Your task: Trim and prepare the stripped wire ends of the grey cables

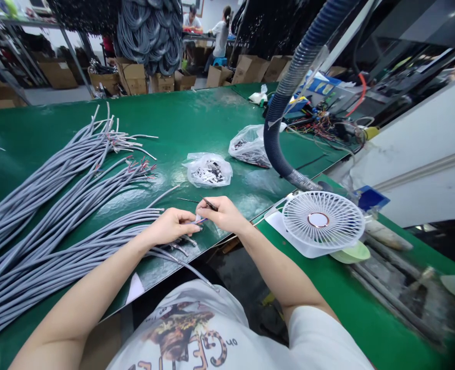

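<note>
Far left: gray cables [38, 221] lie fanned across the green table [196, 118], their stripped ends pointing toward the middle. Centre left: my left hand [171, 226] rests on the nearest bundle at the table's front edge. Its fingers are closed around one cable end [198, 220], whose thin coloured wires stick out toward my other hand. Centre: my right hand [223, 213] sits just beside the left, the fingertips of both meeting over those wires. Its thumb and forefinger are pinched together on a thin dark piece [210, 204] that points up and to the left; I cannot tell whether it is a tool or a part. Behind the hands: a clear plastic bag [208, 170] of small black-and-white parts lies on the table, with a second bag [250, 145] farther back and to the right. Right of centre: a ribbed blue hose [285, 103] curves down from above to the table's edge. Right: a white fan [322, 221] lies face up on the lower green surface, near my right forearm. Top, far back: two people sit at another bench.
</note>
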A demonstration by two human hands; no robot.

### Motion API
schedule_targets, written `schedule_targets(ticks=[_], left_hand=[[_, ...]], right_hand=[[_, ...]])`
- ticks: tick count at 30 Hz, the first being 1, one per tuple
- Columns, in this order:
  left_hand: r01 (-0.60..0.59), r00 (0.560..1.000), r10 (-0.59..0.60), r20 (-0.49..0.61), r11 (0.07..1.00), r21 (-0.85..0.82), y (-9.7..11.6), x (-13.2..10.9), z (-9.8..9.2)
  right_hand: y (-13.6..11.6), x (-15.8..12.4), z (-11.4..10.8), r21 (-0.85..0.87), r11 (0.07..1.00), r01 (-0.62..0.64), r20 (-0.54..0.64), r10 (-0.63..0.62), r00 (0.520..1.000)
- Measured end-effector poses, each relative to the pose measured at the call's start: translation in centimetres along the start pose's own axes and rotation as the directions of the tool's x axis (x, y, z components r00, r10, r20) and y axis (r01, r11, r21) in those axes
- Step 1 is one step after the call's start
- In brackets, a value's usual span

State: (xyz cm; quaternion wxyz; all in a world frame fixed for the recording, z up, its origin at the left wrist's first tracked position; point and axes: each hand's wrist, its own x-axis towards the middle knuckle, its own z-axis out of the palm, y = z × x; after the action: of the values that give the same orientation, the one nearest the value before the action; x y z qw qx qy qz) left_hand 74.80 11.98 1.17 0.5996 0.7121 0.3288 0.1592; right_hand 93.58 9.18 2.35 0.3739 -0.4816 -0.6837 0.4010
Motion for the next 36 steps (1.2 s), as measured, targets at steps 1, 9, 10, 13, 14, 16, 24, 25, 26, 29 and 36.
schedule_targets(ticks=[1,9,10,13,14,16,24,25,26,29,36], left_hand=[[-0.002,1.000,0.002,0.002,1.000,0.012,0.1,0.0,0.0],[-0.088,0.979,0.062,-0.195,0.988,-0.125,0.3,0.1,-0.9],[-0.100,0.974,0.070,-0.216,0.986,-0.131,0.2,0.1,-1.0],[-0.122,0.963,0.088,-0.256,0.985,-0.123,0.0,0.3,-1.2],[-0.128,0.961,0.094,-0.260,0.985,-0.119,-0.1,0.3,-1.3],[-0.149,0.959,0.115,-0.259,0.982,-0.116,-0.3,0.4,-1.3],[-0.219,0.950,0.207,-0.232,0.976,-0.023,-1.4,0.8,-0.6],[-0.213,0.951,0.209,-0.228,0.977,0.007,-1.5,0.8,-0.5],[-0.206,0.951,0.209,-0.226,0.978,0.039,-1.5,0.8,-0.4],[-0.218,0.934,0.247,-0.256,0.966,0.136,-1.5,0.7,-0.2],[-0.298,0.854,0.306,-0.421,0.951,0.088,-1.0,0.9,0.1]], right_hand=[[0.3,0.3,0.1,0.135,0.988,-0.078,0.010,0.077,0.997],[2.8,0.1,3.0,0.620,0.773,-0.133,-0.134,0.272,0.953],[2.8,-0.1,3.5,0.601,0.792,-0.108,-0.171,0.260,0.950],[2.5,-0.7,4.5,0.446,0.895,-0.006,-0.269,0.140,0.953],[2.2,-0.8,4.7,0.369,0.929,0.033,-0.293,0.082,0.953],[1.6,-1.2,5.0,0.242,0.966,0.088,-0.314,-0.008,0.950],[0.0,-1.2,2.8,0.004,0.997,0.080,-0.336,-0.074,0.939],[0.0,-0.9,2.4,-0.037,0.996,0.079,-0.338,-0.087,0.937],[0.0,-0.6,2.1,-0.070,0.995,0.078,-0.331,-0.096,0.939],[-0.1,0.3,1.7,-0.114,0.991,0.074,-0.295,-0.104,0.950],[-1.1,0.8,1.9,-0.073,0.994,0.084,-0.312,-0.102,0.944]])
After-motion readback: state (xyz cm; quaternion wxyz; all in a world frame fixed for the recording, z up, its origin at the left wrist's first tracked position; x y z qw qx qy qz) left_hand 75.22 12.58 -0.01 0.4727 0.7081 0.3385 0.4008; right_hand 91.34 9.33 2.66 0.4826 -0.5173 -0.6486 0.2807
